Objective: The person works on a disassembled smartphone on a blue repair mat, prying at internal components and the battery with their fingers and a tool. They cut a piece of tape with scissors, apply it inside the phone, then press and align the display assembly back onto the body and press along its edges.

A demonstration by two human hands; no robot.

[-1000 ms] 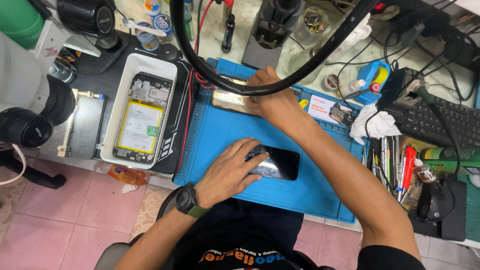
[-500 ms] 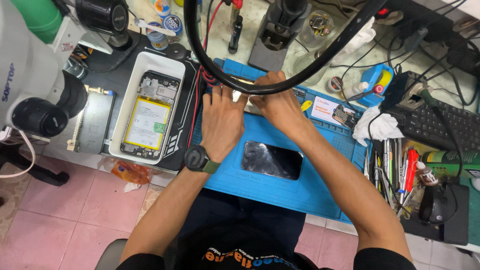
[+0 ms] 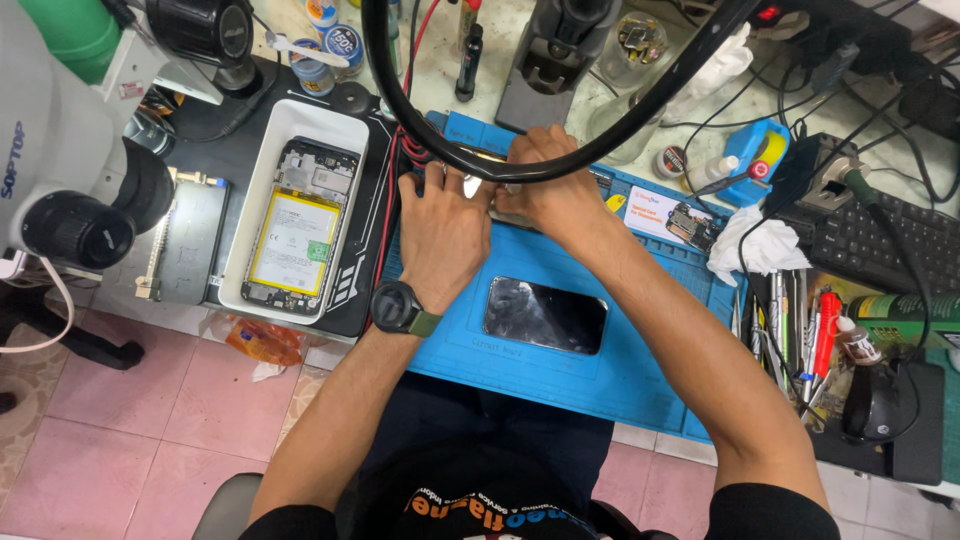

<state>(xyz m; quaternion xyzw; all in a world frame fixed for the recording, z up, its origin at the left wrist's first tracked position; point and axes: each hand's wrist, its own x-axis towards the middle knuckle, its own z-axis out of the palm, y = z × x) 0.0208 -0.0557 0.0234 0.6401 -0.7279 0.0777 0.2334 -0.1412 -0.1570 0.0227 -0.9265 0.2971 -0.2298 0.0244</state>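
Both my hands meet at the far edge of the blue work mat [image 3: 600,385], under a black ring lamp [image 3: 440,150]. My right hand [image 3: 550,190] is closed on a flat gold-coloured phone part [image 3: 472,187], which is mostly hidden. My left hand [image 3: 445,235], with a dark watch [image 3: 397,307] on its wrist, presses its fingertips on the same part. A black phone screen [image 3: 545,315] lies flat on the mat just below the hands, untouched.
A white tray [image 3: 330,120] with an opened phone [image 3: 295,215] sits left of the mat, beside a microscope [image 3: 60,150]. To the right lie a white tissue [image 3: 760,250], several hand tools [image 3: 800,340] and a keyboard [image 3: 880,240]. Bottles and cables crowd the back.
My left hand has let go of the black phone screen and moved up the mat to the gold part beside my right hand. The screen has stayed on the mat.
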